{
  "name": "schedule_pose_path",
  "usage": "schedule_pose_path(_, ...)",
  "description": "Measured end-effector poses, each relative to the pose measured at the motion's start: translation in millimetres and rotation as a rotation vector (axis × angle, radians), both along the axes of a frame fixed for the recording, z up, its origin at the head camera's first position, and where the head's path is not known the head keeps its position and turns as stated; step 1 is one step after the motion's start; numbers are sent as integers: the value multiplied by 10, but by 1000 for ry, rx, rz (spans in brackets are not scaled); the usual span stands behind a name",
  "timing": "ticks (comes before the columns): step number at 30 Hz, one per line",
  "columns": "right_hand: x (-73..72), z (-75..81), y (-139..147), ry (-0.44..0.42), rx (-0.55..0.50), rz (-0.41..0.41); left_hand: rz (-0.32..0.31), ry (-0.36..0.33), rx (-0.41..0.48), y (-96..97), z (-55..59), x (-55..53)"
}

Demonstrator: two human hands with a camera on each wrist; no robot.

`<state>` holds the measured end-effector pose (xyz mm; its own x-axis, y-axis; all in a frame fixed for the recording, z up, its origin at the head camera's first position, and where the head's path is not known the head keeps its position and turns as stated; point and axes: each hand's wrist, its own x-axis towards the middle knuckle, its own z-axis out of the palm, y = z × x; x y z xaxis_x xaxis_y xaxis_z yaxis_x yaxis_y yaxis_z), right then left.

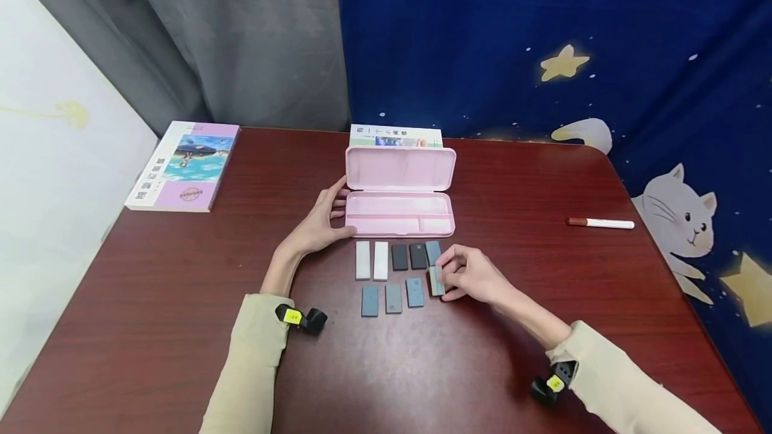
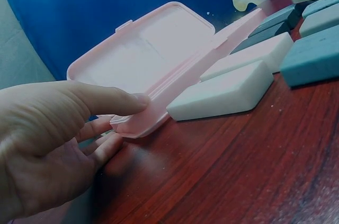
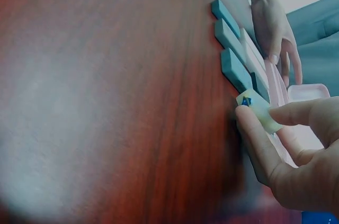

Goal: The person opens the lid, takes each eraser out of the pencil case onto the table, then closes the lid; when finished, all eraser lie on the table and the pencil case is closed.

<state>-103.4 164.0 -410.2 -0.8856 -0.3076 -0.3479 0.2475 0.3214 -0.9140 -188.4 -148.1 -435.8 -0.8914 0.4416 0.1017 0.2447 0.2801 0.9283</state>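
An open pink pencil case (image 1: 386, 225) lies with its lid (image 1: 401, 167) raised at the back. My left hand (image 1: 319, 223) holds its left end, the thumb at the front corner and the fingers around the side. My right hand (image 1: 476, 276) pinches a pale yellow-green block eraser (image 3: 258, 108) between thumb and fingers, at the right end of the rows. In front of the case stand two white erasers (image 2: 222, 94), two black ones (image 1: 400, 257) and a blue-grey one (image 1: 432, 250) partly behind my right fingers. Nearer me lie a blue-grey eraser (image 1: 370, 301), a grey one (image 1: 393, 299) and a bluish one (image 1: 415, 293).
Behind the raised lid lies a book (image 1: 395, 132), partly hidden. A thick purple and white book (image 1: 183, 166) is at the table's back left. To the right lies a white marker (image 1: 603, 224) with a brown cap. Curtains hang behind the dark red table (image 1: 512, 179).
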Motion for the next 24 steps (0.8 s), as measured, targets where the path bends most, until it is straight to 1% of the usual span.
schedule_pose_path(2, 31, -10, 1, -9, 6, -2, 4, 9, -11, -13, -91, -38)
schedule_pose_path(5, 55, -19, -6, -2, 23, -10, 10, 5, -8, -11, -96, -41)
schedule_pose_path(9, 95, -34, -36, 13, 51, -46, 13, 7, -10, -11, -101, -35)
schedule_pose_path(12, 131, -40, -64, 29, 69, -68, 10, 13, -23, -4, -83, -21)
schedule_pose_path(14, 152, -43, -79, 41, 80, -81, 8, 11, -17, 9, -46, 3)
schedule_pose_path(19, 176, -46, -113, 66, 82, -110, -5, -1, 4, 48, 158, 93)
schedule_pose_path(21, 179, -49, -125, 73, 84, -117, -5, -3, -6, 56, 223, 121)
schedule_pose_path(24, 183, -56, -131, 78, 94, -127, -3, -4, -7, 66, 241, 134)
